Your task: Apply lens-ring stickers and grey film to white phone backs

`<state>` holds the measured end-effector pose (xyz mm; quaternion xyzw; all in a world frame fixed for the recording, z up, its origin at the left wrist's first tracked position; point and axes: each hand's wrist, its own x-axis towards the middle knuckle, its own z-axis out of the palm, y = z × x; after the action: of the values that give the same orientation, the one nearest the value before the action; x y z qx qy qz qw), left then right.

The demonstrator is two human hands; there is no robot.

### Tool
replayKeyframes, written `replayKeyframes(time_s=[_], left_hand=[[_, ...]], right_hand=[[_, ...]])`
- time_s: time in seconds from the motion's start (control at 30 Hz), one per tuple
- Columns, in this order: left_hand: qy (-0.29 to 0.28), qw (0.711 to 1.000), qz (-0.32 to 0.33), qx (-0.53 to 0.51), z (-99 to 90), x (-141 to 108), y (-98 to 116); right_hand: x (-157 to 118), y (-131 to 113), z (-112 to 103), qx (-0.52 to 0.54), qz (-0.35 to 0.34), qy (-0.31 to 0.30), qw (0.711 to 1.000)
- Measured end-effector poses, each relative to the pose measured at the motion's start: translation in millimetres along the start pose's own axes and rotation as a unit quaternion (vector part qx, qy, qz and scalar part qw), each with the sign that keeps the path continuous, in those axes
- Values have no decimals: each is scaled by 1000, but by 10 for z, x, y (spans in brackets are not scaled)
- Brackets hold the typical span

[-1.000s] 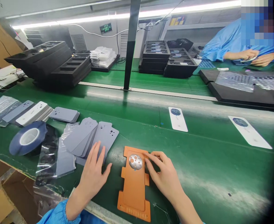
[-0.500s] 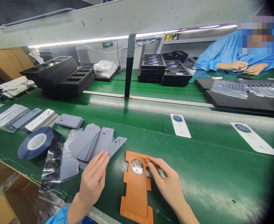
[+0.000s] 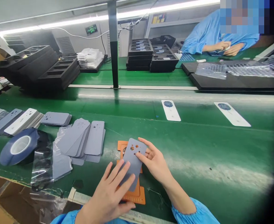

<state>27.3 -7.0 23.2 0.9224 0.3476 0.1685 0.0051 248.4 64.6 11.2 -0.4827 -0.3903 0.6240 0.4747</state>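
Note:
A grey phone-back panel [image 3: 132, 166] with camera holes lies tilted over the orange fixture [image 3: 139, 194], covering most of it. My right hand [image 3: 154, 160] pinches the panel's upper right edge, thumb on top and fingers at the side and behind. Across the panel's lower left part my left hand [image 3: 115, 189] rests with fingers spread, the thumb stretched out below. Through the panel's holes some orange shows. To the left, more grey panels [image 3: 95, 137] are fanned out in a loose pile.
A blue tape roll [image 3: 5, 154] lies at the left, near stacks of white panels [image 3: 22, 119] and grey panels [image 3: 56, 118]. Two white cards [image 3: 173, 113] with dark discs lie further back. Black trays [image 3: 62, 73] stand behind. Across the bench a co-worker's hands [image 3: 232, 49] handle something small.
My left hand has moved right from the panel pile to the fixture. A grey panel now lies over the fixture, and my right hand has gripped its edge. The view has shifted.

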Motion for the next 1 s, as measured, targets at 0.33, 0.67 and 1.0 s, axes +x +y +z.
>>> replayKeyframes(time_s=[0.33,0.67,1.0], left_hand=[[-72,997,-13,-1,214,-265,35],[-81,997,-10,7,264,-281,41],[-66,998,-25,-3,354,-312,55]], right_hand=[[-78,37,-15,-262,-118,-88,954],[22,216,8,-576,-295,10,762],[-264,327,300,-671,-288,-52,681]])
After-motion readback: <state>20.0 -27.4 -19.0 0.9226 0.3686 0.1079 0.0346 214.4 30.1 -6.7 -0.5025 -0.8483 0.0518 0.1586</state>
